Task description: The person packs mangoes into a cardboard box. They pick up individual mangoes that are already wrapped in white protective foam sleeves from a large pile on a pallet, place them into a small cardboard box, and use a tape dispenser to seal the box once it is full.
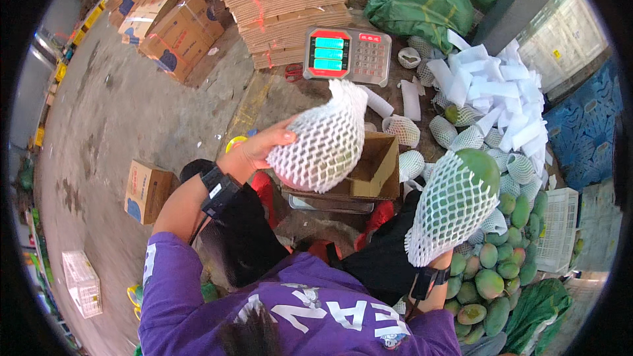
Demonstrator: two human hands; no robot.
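Observation:
My left hand (264, 146) grips a large mango in a white foam net (321, 143), held up over the left part of an open cardboard box (388, 165). On the right, my right hand (440, 259) is mostly hidden behind a green mango in a second foam net (452, 202); the mango's bare green end shows at the top of the net. The box rests on the metal platform of a scale (331, 204) between my feet. Beyond it stands the scale's lit display and keypad (347, 57).
Netted mangoes (443, 131) and a heap of white foam sleeves (499, 91) lie at the right, above a pile of bare mangoes (489, 282). Flattened cartons (287, 0) are stacked ahead. Closed cardboard boxes (180, 39) and a small box (147, 192) stand at the left.

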